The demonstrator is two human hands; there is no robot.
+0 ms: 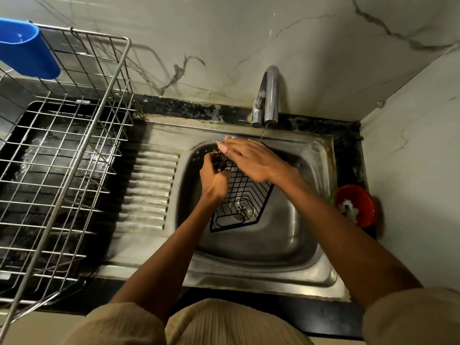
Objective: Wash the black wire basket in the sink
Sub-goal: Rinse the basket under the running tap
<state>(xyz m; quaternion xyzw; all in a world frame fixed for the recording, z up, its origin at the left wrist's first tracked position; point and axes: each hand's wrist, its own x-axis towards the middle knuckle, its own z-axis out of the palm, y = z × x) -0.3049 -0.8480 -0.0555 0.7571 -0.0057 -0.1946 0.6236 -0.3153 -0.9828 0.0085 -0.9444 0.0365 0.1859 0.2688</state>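
The black wire basket [242, 195] stands tilted in the steel sink [293, 240], its lower end over the drain. My left hand [214, 178] is closed on a dark scrubber pressed against the basket's upper left edge. Lying flat across the basket's top end is my right hand [251, 160], fingers stretched out toward the left, holding the basket steady. A thin stream of water falls from the chrome tap [268, 95] just behind my right hand. My hands hide the basket's upper part.
A large steel dish rack [64, 155] with a blue plastic cup [25, 46] hung on it fills the counter left of the ribbed drainboard [146, 185]. A red bowl [356, 202] sits at the sink's right, by the marble wall.
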